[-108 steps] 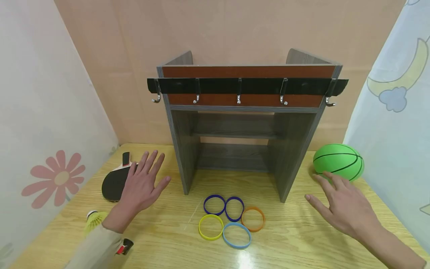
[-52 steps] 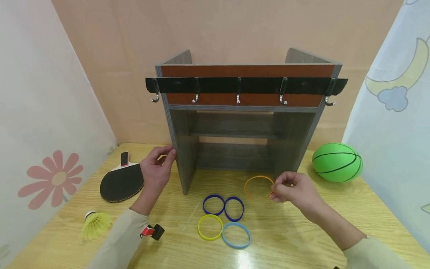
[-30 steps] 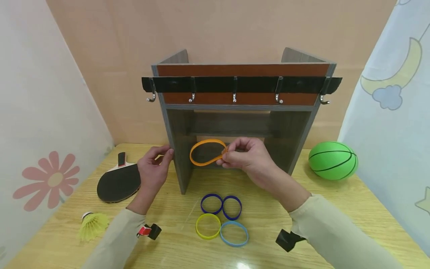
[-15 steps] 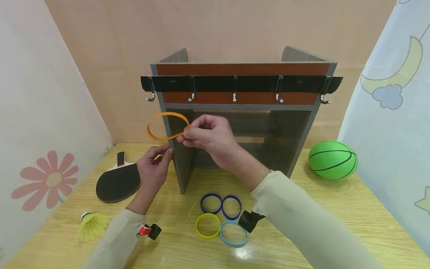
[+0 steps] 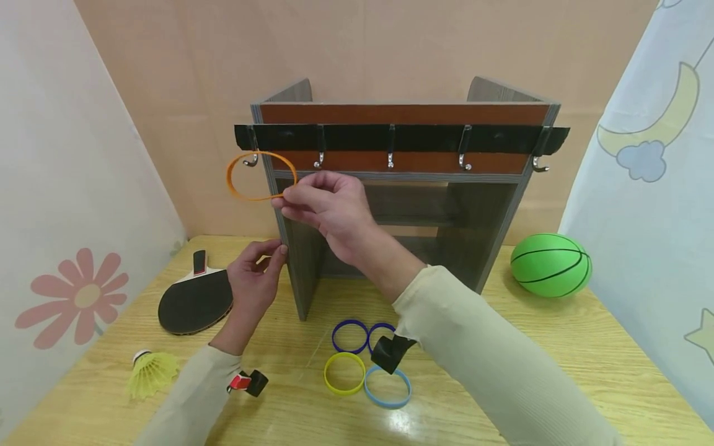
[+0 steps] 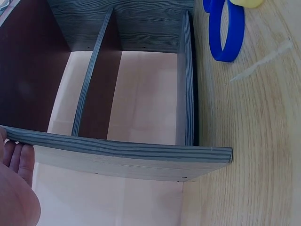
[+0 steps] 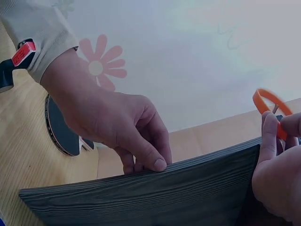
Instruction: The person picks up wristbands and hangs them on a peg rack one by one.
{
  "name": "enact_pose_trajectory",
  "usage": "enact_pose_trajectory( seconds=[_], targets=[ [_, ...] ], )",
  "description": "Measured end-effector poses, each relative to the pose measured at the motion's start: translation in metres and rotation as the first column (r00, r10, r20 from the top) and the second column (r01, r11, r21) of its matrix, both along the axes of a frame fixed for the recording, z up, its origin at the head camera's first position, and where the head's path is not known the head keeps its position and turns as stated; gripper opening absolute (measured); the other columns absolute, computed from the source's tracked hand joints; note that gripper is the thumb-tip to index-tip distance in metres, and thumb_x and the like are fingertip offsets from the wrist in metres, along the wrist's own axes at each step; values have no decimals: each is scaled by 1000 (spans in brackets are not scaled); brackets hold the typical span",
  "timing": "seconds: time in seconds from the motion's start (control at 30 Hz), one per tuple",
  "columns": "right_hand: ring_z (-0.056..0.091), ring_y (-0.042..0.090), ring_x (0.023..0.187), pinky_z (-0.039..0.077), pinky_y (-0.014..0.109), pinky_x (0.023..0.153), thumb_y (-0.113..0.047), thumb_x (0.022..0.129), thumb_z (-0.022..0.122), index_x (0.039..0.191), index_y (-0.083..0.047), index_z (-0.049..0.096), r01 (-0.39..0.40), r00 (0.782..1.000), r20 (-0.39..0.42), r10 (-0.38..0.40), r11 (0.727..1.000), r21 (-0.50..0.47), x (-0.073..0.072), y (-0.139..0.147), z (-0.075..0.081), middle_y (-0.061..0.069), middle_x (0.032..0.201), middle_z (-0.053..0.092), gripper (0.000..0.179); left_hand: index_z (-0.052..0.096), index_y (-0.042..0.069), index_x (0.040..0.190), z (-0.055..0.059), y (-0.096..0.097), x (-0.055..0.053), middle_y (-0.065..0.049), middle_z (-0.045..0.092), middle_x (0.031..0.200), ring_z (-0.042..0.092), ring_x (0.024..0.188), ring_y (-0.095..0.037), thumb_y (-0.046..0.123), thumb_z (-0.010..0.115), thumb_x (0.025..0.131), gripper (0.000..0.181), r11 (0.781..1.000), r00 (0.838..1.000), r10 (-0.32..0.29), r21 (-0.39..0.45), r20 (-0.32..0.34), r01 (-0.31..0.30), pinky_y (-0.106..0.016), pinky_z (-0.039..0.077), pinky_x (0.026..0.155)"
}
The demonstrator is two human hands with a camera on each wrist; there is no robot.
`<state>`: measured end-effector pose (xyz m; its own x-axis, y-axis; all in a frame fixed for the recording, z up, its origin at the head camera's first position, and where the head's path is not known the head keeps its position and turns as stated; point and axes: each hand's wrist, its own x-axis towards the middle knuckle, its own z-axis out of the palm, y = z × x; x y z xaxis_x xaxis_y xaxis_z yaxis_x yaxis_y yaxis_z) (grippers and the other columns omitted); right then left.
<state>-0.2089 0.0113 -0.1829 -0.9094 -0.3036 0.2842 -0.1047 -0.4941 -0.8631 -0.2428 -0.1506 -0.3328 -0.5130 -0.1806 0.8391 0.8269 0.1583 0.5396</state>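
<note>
My right hand [image 5: 340, 214] pinches an orange wristband [image 5: 229, 178] at its near right side. The band is level with the leftmost hook [image 5: 251, 162] on the black rail [image 5: 357, 138], and that hook shows through its loop. Whether band and hook touch, I cannot tell. My left hand [image 5: 253, 279] grips the left side panel of the grey wooden shelf [image 5: 298, 266]; in the right wrist view its thumb lies on the panel's edge. On the table are a yellow wristband [image 5: 326, 375], a light blue one [image 5: 390, 405] and two dark blue ones [image 5: 333, 337], one partly covered by the right wrist's strap.
A table tennis bat [image 5: 195, 303] and a yellow shuttlecock [image 5: 153, 375] lie on the left. To the shelf's right sits a green ball [image 5: 551, 265]. Several more hooks [image 5: 391, 160] run along the rail. Patterned walls stand at both sides.
Both hands were spread over the table at first. The left took hold of the panel. The right picked up the orange wristband and carried it up and left to the leftmost hook.
</note>
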Motion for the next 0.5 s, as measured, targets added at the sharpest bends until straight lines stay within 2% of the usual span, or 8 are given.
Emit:
enact_pose_trajectory(
  seconds=[0.1,0.33,0.5],
  targets=[
    [68,28,80,53,38,81,7,88,62,86,4,60,4,1000,13,-4,1000,1,0,-1,0,18,83,65,5,64,-16,91,3,1,2,-27,63,83,63,72,-7,-20,62,80,12,1000,1000,-7,-4,5,7,-22,54,69],
    [68,31,81,54,39,79,6,87,64,89,7,59,19,1000,19,-20,998,57,0,0,-2,22,86,65,5,61,-20,90,20,8,20,-30,60,82,63,74,-7,-21,61,80,10,1000,1000,-2,-21,23,3,-21,54,70],
    [68,29,83,54,37,78,2,87,66,89,4,60,31,999,14,-33,988,152,-1,1,-6,23,90,66,7,61,-20,89,20,9,22,-31,61,82,63,73,-6,-21,61,80,9,999,999,29,-33,24,-28,-21,53,70]
  ],
)
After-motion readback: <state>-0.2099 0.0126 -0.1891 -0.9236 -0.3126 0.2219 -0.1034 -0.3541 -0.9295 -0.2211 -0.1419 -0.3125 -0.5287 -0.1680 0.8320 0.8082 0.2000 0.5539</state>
